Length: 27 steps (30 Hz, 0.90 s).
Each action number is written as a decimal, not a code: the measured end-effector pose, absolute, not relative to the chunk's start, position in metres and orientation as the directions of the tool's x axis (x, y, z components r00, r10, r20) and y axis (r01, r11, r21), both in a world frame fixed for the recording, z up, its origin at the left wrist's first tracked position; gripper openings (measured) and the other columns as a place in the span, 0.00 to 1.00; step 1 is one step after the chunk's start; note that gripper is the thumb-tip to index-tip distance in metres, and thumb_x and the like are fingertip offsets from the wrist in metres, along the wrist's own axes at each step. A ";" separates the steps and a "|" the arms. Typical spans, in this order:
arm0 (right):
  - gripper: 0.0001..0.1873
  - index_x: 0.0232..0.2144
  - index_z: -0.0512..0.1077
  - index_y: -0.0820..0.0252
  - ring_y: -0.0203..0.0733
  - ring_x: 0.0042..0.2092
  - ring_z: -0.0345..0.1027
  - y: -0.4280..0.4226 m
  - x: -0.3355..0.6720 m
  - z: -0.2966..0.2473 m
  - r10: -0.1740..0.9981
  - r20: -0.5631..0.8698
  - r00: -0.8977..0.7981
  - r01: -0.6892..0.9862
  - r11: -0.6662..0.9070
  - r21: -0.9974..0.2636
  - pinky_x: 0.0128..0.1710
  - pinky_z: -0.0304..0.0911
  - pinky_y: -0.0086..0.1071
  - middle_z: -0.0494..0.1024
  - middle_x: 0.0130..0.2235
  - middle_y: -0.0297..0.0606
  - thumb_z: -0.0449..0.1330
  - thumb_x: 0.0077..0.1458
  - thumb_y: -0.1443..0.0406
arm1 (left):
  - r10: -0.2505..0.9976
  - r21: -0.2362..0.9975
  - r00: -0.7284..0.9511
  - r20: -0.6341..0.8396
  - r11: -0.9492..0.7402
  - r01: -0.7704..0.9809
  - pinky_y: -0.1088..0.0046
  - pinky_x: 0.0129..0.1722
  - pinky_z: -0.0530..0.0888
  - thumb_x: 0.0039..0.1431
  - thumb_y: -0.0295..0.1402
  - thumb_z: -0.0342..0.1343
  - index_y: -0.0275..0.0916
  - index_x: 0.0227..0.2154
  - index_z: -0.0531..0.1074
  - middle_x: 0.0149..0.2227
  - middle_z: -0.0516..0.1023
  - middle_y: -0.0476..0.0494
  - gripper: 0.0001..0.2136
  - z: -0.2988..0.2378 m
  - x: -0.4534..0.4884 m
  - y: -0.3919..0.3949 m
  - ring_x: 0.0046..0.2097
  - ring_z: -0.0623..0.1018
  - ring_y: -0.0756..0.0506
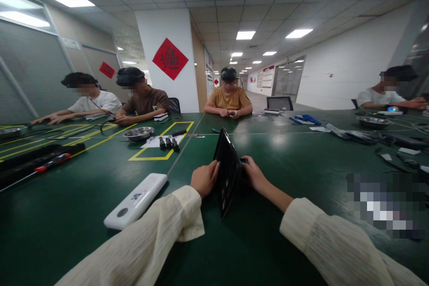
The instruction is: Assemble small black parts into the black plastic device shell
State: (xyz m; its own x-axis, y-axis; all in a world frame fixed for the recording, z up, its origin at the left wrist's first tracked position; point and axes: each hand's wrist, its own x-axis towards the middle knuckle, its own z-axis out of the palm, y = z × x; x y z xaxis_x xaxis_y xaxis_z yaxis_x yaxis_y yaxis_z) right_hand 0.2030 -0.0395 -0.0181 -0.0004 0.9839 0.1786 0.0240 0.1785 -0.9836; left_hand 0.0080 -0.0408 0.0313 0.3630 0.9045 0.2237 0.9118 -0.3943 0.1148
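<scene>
A flat black panel point(227, 170), like a laptop or tablet shell, stands on its edge on the green table point(261, 241) in front of me. My left hand point(204, 178) grips its left face with curled fingers. My right hand point(254, 174) holds its right side, fingers wrapped behind it. Both my arms wear cream sleeves.
A white power bank point(136, 200) lies left of my left arm. Beyond it are a yellow-taped rectangle point(161, 143) with small black parts point(168, 143) and a metal bowl point(138, 133). Screwdrivers point(50, 161) lie far left. Several people sit around the table. Cables and tools clutter the right side point(385, 140).
</scene>
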 end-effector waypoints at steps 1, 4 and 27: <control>0.19 0.42 0.60 0.54 0.38 0.27 0.65 -0.039 0.203 -0.019 0.984 0.180 -0.004 0.026 0.180 -0.983 0.23 0.59 0.29 0.70 0.29 0.30 0.52 0.50 0.53 | 0.900 0.118 0.374 0.225 -0.406 0.906 0.73 0.32 0.65 0.64 0.40 0.29 0.41 0.41 0.66 0.33 0.77 0.42 0.20 0.031 0.008 -0.041 0.37 0.77 0.43; 0.19 0.42 0.60 0.54 0.39 0.29 0.66 -0.039 0.204 -0.020 0.980 0.201 0.003 0.040 0.201 -0.979 0.25 0.59 0.30 0.71 0.30 0.31 0.52 0.50 0.53 | 0.897 0.133 0.371 0.240 -0.409 0.903 0.72 0.36 0.65 0.64 0.38 0.32 0.40 0.46 0.64 0.36 0.77 0.40 0.18 0.030 0.007 -0.042 0.40 0.76 0.43; 0.19 0.41 0.61 0.55 0.39 0.28 0.64 -0.041 0.202 -0.017 0.977 0.212 0.028 0.068 0.210 -0.975 0.24 0.58 0.30 0.70 0.27 0.30 0.52 0.49 0.53 | 0.901 0.276 0.369 0.227 -0.423 0.863 0.72 0.28 0.60 0.63 0.43 0.29 0.38 0.20 0.70 0.24 0.74 0.41 0.28 0.023 0.006 -0.033 0.31 0.75 0.44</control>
State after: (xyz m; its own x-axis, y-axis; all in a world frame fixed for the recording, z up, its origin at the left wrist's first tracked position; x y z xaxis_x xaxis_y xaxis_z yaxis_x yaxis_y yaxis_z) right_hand 0.2017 -0.0411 -0.0175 0.0280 0.9768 0.2123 0.0678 0.2101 -0.9753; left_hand 0.0058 -0.0331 0.0227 0.3690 0.9013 0.2268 0.8630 -0.4229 0.2763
